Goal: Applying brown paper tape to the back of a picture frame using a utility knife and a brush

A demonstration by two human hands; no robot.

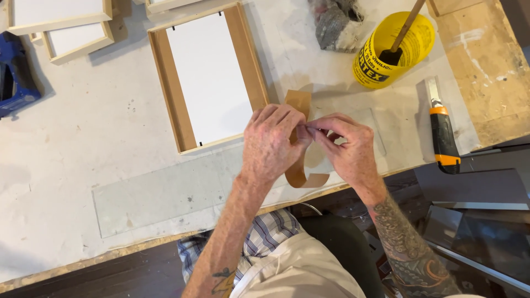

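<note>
At mid-frame my left hand (271, 144) and right hand (346, 148) both pinch a curling brown paper strip (298, 165), probably tape, above the counter (83, 143). Left: a backed wooden frame (210, 77). Upper right: a yellow tub (393, 51) holding a brush (406, 28); a utility knife (443, 135) beside it.

Brown tape strip (298, 138): mid-section hidden behind both hands. Blue tool (12, 77) cut off at left edge; far frames (58, 16) cropped at top.
</note>
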